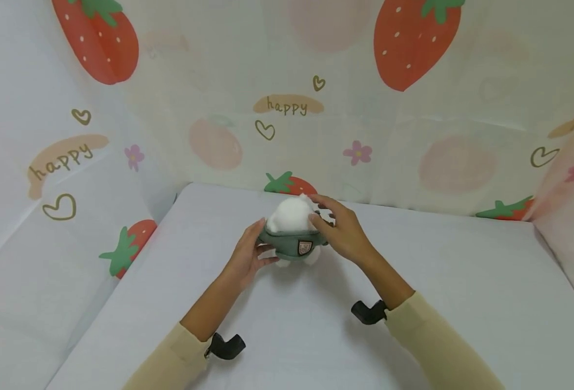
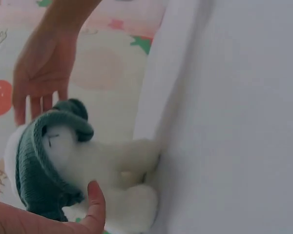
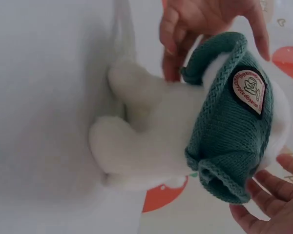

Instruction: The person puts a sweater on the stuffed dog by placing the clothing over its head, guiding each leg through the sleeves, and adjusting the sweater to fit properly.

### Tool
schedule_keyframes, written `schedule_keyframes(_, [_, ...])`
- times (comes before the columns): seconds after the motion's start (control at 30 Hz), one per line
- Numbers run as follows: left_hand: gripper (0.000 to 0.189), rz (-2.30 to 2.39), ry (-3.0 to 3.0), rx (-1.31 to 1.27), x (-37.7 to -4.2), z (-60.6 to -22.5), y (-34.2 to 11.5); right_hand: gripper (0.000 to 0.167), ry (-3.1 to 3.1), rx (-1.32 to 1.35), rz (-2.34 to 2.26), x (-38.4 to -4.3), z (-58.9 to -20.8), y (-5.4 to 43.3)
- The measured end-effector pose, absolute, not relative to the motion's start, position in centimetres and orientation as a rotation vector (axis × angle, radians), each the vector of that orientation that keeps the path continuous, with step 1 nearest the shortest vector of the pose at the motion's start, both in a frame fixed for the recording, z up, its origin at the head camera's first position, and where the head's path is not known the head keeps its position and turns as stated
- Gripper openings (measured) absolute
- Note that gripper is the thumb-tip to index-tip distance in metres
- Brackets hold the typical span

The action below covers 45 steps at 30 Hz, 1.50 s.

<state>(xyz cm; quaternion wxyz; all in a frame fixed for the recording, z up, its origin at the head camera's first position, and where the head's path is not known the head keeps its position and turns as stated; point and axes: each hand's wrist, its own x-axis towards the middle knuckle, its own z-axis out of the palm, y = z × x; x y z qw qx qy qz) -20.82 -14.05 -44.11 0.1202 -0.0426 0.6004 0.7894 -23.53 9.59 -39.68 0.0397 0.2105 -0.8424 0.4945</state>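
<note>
A white plush toy (image 1: 291, 214) stands upright on the white table, its stubby legs touching the surface. A green knitted sweater (image 1: 289, 244) with a badge is wrapped round its head; part of a stitched face shows under the rim in the left wrist view. My left hand (image 1: 245, 254) holds the sweater's side, thumb above and fingers below. On the other side my right hand (image 1: 342, 230) touches the head and sweater; its fingers look fairly straight in the left wrist view. The right wrist view shows its fingertips against a sleeve opening (image 3: 219, 183).
A white cloth-covered table (image 1: 452, 303) extends on both sides of the toy. Close behind it rises a strawberry-printed curtain (image 1: 394, 173), with side curtains at left and right. Black camera mounts (image 1: 225, 346) sit on both wrists.
</note>
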Motion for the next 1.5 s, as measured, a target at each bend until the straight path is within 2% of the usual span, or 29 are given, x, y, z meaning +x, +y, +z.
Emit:
schedule_keyframes(0.13, [0.082, 2.234, 1.637, -0.160, -19.5, -44.9, -13.5, 0.054, -2.570, 0.775, 1.504, -24.0, -39.6, 8.9])
schedule_keyframes(0.2, [0.081, 2.180, 1.617, -0.170, -18.8, -45.2, -13.0, 0.058, -2.553, 0.833, 1.489, -24.2, -39.7, 8.7])
schedule_keyframes(0.27, [0.075, 2.144, 1.629, -0.170, -18.3, -45.4, -12.4, 0.061, -2.535, 0.872, 1.466, -24.4, -39.8, 8.5])
schedule_keyframes(0.43, [0.048, 2.138, 1.792, -0.093, -17.8, -45.9, -11.3, 0.066, -2.511, 0.882, 1.360, -24.4, -40.0, 7.9])
schedule_keyframes(0.6, [0.037, 2.073, 1.918, 0.033, -17.6, -46.0, -11.2, 0.062, -2.445, 0.877, 1.323, -24.5, -40.2, 7.6])
schedule_keyframes(0.77, [0.039, 1.850, 1.972, 0.276, -17.9, -46.5, -11.8, 0.058, -2.403, 0.824, 1.364, -24.7, -40.4, 7.6])
schedule_keyframes(0.93, [0.040, 1.661, 1.992, 0.405, -18.1, -46.7, -12.6, 0.056, -2.414, 0.777, 1.421, -24.7, -40.7, 7.6])
schedule_keyframes(1.33, [0.029, 1.440, 2.156, 0.410, -19.5, -47.3, -13.3, 0.054, -2.412, 0.725, 1.469, -24.6, -41.0, 7.3])
schedule_keyframes(1.5, [0.033, 1.420, 2.228, 0.378, -20.6, -47.3, -12.9, 0.054, -2.412, 0.678, 1.496, -24.6, -41.1, 7.4])
